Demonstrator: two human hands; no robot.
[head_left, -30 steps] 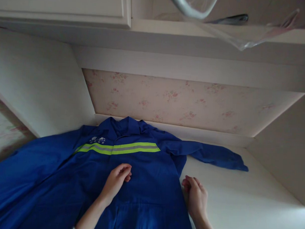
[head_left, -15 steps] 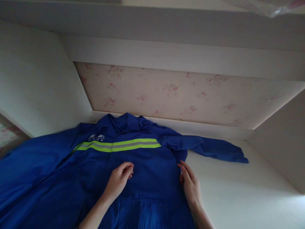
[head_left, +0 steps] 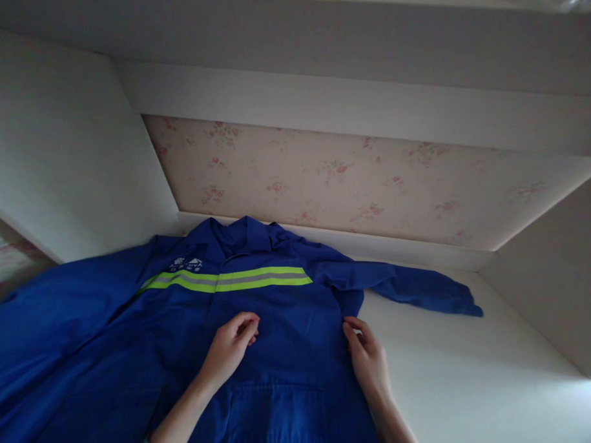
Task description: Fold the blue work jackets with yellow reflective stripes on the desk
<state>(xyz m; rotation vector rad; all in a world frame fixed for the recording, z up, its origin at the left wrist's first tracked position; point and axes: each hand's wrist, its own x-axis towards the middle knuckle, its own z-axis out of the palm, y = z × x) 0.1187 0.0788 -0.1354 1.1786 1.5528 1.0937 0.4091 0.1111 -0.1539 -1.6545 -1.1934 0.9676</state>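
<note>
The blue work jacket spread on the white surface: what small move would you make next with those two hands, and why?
Probably fold the right side inward. The right hand sits at the side edge of the blue jacket, the left hand pins the chest below the reflective stripe, and the right sleeve lies spread out.

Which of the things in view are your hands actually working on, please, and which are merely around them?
In hand:
blue work jacket
left hand, on its front
right hand, at its side edge

Around:
white surface
floral wallpaper

White chest logo (head_left: 188, 264) on jacket (head_left: 281, 350), unreadable
</note>
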